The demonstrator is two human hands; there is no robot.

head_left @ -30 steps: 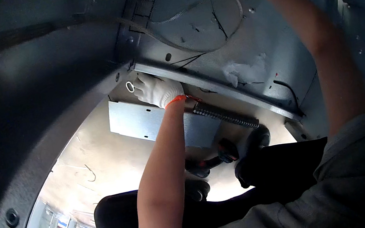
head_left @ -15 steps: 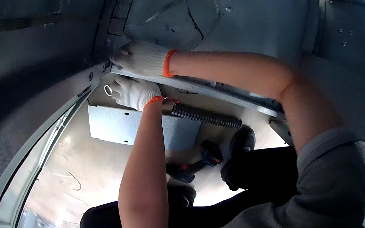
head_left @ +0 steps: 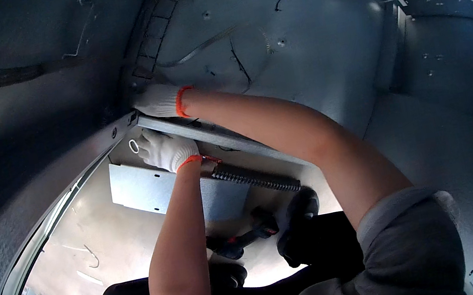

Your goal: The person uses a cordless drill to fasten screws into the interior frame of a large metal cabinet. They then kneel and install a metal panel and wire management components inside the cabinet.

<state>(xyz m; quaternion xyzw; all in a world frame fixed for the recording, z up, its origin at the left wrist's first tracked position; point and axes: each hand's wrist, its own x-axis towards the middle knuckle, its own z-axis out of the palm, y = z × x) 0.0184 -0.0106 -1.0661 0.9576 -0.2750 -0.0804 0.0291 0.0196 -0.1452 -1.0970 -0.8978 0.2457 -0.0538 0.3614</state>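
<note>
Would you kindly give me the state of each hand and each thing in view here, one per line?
Left hand: gloved, pressed against the underside of the metal rail.
Right hand: gloved, laid on top of the rail near the corner.
Metal rail: runs slantwise between the two hands.
Coil spring: lying along under the rail.
Power drill: lying on the floor, unheld.
Flat metal panel: lying below the left hand.

Right hand [head_left: 161, 101] brought down from far overhead to the upper edge of the grey metal rail [head_left: 215, 133], now pressed there just above the left hand [head_left: 165, 150]. Right forearm now crossing the panel diagonally. Left hand shifted slightly along the rail's underside.
</note>
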